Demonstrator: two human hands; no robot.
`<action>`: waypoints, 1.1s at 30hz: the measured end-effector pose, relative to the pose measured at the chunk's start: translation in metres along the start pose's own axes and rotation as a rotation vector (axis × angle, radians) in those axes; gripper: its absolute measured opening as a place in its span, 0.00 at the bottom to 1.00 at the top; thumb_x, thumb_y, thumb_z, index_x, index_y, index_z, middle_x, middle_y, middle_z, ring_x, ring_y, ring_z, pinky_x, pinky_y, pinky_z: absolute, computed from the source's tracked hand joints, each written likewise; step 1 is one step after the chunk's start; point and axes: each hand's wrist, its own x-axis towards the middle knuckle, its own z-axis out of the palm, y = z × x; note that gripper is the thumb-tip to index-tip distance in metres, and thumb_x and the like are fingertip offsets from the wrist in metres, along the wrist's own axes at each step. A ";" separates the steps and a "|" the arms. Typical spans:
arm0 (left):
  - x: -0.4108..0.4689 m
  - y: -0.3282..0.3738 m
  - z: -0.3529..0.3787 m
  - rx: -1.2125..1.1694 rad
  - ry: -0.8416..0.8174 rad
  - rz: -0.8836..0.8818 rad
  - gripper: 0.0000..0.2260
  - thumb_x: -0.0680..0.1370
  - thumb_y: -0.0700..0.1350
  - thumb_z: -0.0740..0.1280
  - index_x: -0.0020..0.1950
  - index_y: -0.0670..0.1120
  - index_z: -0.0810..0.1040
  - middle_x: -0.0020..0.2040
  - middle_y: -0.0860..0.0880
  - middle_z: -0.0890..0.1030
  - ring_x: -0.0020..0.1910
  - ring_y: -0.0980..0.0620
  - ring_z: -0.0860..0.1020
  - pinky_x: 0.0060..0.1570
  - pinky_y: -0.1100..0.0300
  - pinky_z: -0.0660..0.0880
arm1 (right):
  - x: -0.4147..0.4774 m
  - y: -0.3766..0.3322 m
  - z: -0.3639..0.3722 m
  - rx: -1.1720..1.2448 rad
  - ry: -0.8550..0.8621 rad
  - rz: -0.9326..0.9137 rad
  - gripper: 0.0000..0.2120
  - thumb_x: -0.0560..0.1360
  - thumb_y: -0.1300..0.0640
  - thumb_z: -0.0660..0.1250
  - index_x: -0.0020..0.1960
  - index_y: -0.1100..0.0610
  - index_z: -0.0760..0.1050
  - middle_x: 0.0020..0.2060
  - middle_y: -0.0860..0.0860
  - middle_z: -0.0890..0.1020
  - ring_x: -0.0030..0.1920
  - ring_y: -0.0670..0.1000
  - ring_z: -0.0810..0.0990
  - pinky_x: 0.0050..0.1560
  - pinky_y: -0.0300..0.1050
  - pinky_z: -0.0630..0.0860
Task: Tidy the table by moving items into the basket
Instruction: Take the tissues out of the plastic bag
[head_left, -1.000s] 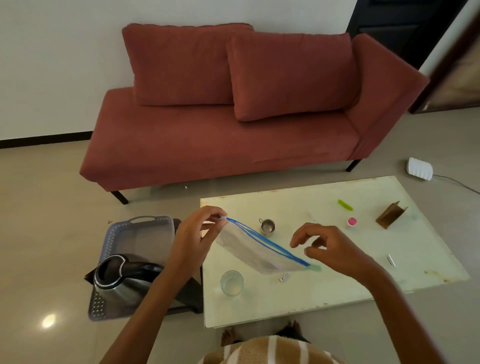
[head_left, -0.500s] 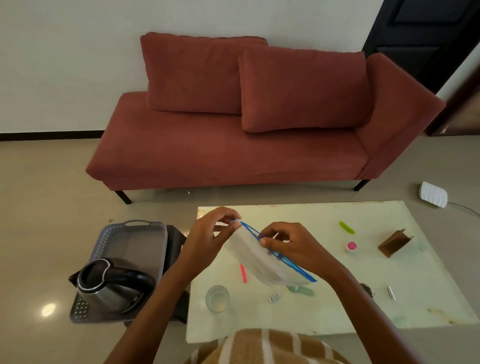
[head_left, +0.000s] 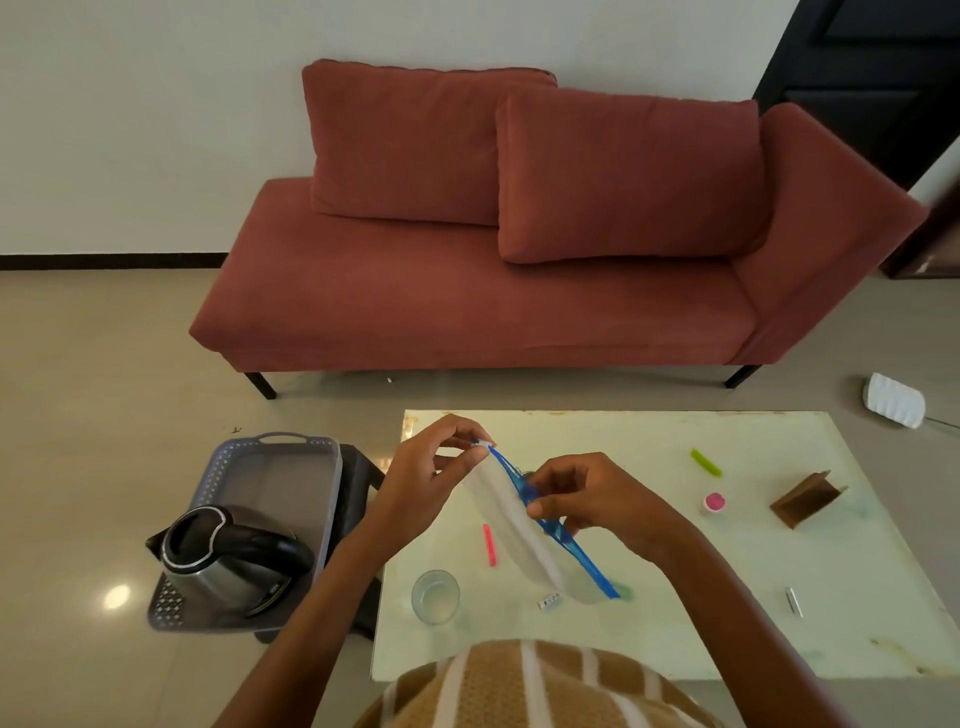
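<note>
Fingers (head_left: 457, 430) of left hand (head_left: 426, 483), right hand (head_left: 597, 499) pinch zip bag (head_left: 519, 525) | glass (head_left: 435, 596), pink clip (head_left: 489, 544) nearby | kettle (head_left: 228, 561) in basket (head_left: 280, 439)

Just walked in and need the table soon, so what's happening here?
A person is tidying and holds a clear zip bag over the table. The left hand pinches its top corner; the right hand pinches the blue zip strip midway along. A kettle sits in the grey basket beside the table. A glass, a pink stick and a green stick lie on the table, not yet moved.
</note>
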 end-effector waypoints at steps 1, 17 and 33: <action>0.000 0.000 0.000 -0.029 0.002 -0.003 0.06 0.78 0.44 0.64 0.47 0.56 0.74 0.49 0.57 0.79 0.52 0.54 0.77 0.46 0.65 0.77 | 0.000 0.001 0.001 0.050 0.017 0.009 0.05 0.72 0.62 0.69 0.42 0.53 0.79 0.38 0.48 0.81 0.36 0.48 0.80 0.40 0.37 0.80; -0.026 -0.002 0.060 -0.102 0.109 -0.442 0.07 0.79 0.43 0.62 0.52 0.43 0.78 0.38 0.50 0.81 0.32 0.56 0.82 0.39 0.66 0.79 | 0.002 0.030 0.030 -0.009 0.543 -0.142 0.08 0.73 0.65 0.68 0.38 0.54 0.75 0.33 0.53 0.80 0.29 0.50 0.80 0.32 0.43 0.81; -0.043 0.000 0.056 0.580 -0.080 -0.056 0.15 0.79 0.40 0.59 0.65 0.48 0.74 0.71 0.49 0.70 0.66 0.49 0.73 0.63 0.59 0.71 | -0.009 0.055 0.007 -0.398 0.511 -0.254 0.18 0.74 0.73 0.57 0.36 0.51 0.69 0.48 0.51 0.75 0.44 0.53 0.77 0.41 0.37 0.75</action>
